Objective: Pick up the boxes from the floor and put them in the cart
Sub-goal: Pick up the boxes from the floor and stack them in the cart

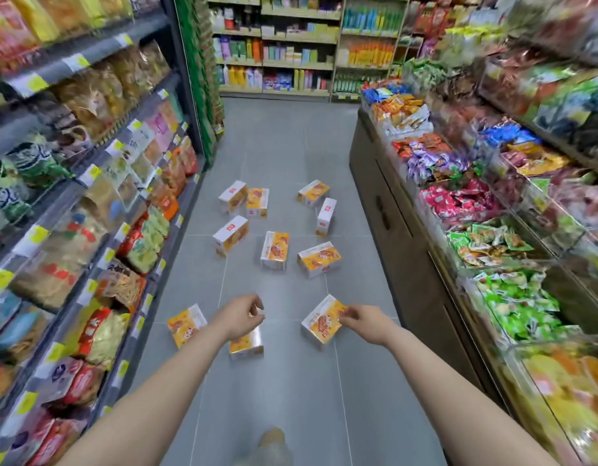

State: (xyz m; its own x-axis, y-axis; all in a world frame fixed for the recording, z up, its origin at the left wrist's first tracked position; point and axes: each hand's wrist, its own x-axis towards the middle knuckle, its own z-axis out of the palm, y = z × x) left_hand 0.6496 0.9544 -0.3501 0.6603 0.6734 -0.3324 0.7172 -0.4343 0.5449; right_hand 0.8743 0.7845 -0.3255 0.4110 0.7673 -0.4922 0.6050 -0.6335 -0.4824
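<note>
Fingers (257, 306) of the left hand (238, 314) are loosely curled and hold nothing, hanging in the air over the floor (290, 136), while the right hand (364, 319) reaches toward the near right box (322, 319); its fingertips overlap that box's right edge, but the blur leaves it unclear whether they already pinch it or only hover in front of it. By my reading the task is at its very start: ten white-and-orange boxes still lie scattered on the grey tiles, and no cart shows anywhere in view, so none can be counted as delivered. Three boxes lie closest. The near right box sits at the right fingertips, a second box (246, 344) lies under and just behind the left hand, partly hidden by the wrist, and a third box (186, 324) rests left of that forearm, near the foot of the left shelving (89, 203). Seven more boxes (274, 250) lie farther up the aisle, well apart from both hands, between the shelving and the snack counter (408, 230) on the right. Every one of them is still to be picked up.
</note>
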